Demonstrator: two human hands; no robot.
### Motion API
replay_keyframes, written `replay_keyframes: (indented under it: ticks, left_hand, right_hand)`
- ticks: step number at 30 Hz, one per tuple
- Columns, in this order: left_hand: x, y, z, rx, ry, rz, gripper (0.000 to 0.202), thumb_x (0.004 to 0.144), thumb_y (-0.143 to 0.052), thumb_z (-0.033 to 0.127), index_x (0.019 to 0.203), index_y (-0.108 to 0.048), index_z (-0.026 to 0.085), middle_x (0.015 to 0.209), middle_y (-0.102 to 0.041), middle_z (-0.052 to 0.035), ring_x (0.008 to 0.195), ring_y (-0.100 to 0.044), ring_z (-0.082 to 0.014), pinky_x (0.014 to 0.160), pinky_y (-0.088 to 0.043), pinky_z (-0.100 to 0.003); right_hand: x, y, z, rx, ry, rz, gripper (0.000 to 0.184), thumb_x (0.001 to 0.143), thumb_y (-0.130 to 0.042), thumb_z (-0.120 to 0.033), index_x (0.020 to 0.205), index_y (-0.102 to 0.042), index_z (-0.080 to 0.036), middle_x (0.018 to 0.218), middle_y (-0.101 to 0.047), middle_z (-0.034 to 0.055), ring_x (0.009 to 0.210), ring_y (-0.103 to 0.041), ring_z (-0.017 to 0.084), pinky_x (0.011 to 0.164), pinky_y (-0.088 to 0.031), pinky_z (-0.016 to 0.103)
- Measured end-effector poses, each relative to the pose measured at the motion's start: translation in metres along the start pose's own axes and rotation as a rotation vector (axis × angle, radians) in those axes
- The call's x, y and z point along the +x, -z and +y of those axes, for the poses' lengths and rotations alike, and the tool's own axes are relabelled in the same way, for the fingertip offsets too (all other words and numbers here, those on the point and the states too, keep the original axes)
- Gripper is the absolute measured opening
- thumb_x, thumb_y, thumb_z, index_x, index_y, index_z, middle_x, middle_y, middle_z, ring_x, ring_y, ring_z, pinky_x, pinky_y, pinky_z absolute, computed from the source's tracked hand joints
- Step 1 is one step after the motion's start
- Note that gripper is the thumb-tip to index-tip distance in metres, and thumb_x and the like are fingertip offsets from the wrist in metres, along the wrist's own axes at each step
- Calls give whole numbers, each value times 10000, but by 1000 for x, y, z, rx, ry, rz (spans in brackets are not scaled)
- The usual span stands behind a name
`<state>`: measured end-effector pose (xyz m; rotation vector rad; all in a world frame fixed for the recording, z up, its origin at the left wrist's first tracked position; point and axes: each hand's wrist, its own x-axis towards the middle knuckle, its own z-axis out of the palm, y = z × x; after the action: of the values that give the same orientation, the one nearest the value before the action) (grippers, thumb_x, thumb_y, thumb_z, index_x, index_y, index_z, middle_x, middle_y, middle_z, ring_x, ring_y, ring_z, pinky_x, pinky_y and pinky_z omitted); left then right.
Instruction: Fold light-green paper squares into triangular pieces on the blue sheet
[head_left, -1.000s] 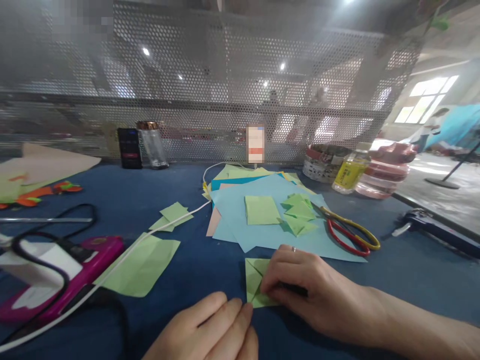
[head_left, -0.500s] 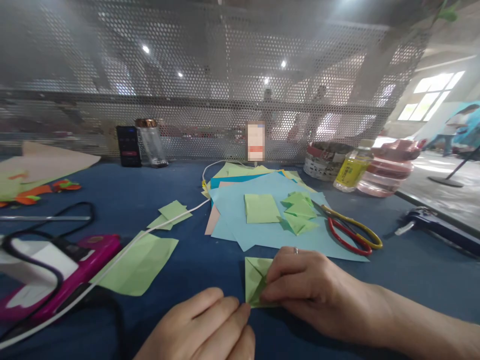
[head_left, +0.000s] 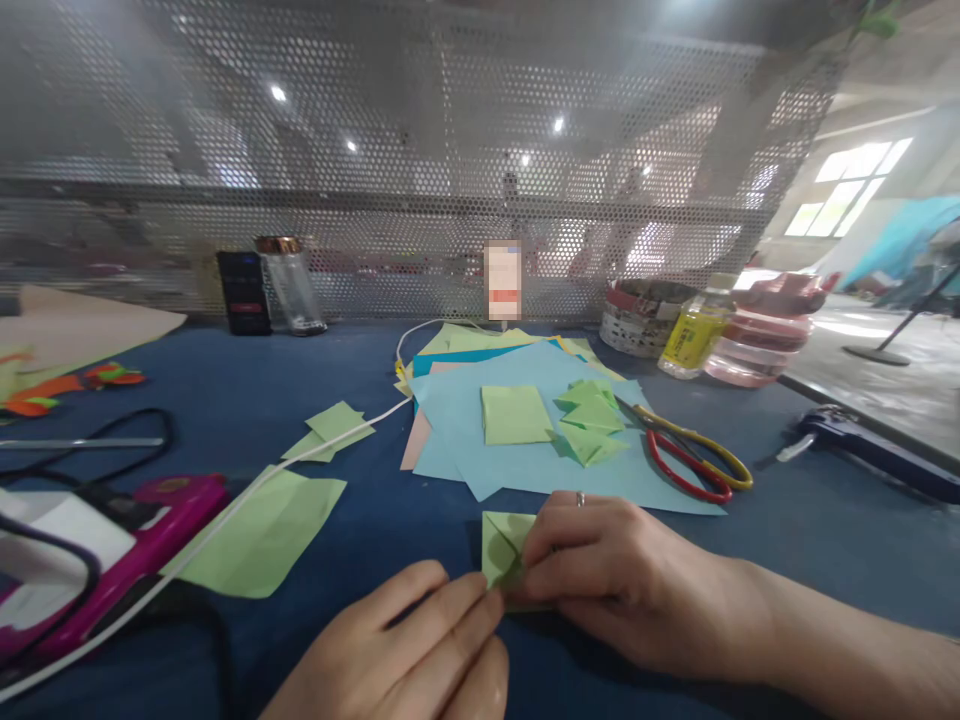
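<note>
Green folded paper piece [head_left: 501, 545] lies on the blue cloth-covered table [head_left: 405, 530], caught between both sets of fingers. The right hand [head_left: 607, 575] covers its right part, fingers curled narrow and pressing it flat. The left hand [head_left: 420, 650] has its fingertips drawn together, pinching the near corner.

The risk, as I judge it, is uneven pressure from either side. That could let the piece slide on the cloth, so a crease lands crooked or the corner tears.

Beyond the right fingers stand a round patterned tin [head_left: 641, 318], a yellow-labelled plastic bottle [head_left: 694, 340] and a pink lidded tub [head_left: 757, 350]. Far beyond the left fingers is a clear glass jar with a copper lid [head_left: 291, 290]. What these hold cannot be made out.
</note>
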<state>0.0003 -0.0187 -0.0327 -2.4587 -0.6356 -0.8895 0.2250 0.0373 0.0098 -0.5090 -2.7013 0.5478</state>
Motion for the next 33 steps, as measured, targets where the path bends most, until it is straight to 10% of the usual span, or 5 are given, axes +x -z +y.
replay_keyframes:
  ticks: [29,33]
  left_hand:
    - [5,1,-1,30,-65,82,364,977,-332,57,1001,-691,114,827,-751,-41,784,-711,-158,903,-517,-313]
    - [4,4,0,24,-32,-91,398,984,-291,69,1082,-673,125,946,-747,-64,897,-696,-194,882,-518,-344]
  right_hand:
    - [-9,-2,-1,-150,115,9,264,781,-442,-1,871,-666,-107,947,-653,95,843,-590,171,741,-488,277]
    - [-8,-3,-2,-180,108,35,251,792,-436,-14,826,-665,-110,879,-647,87,772,-567,163,678,-467,275]
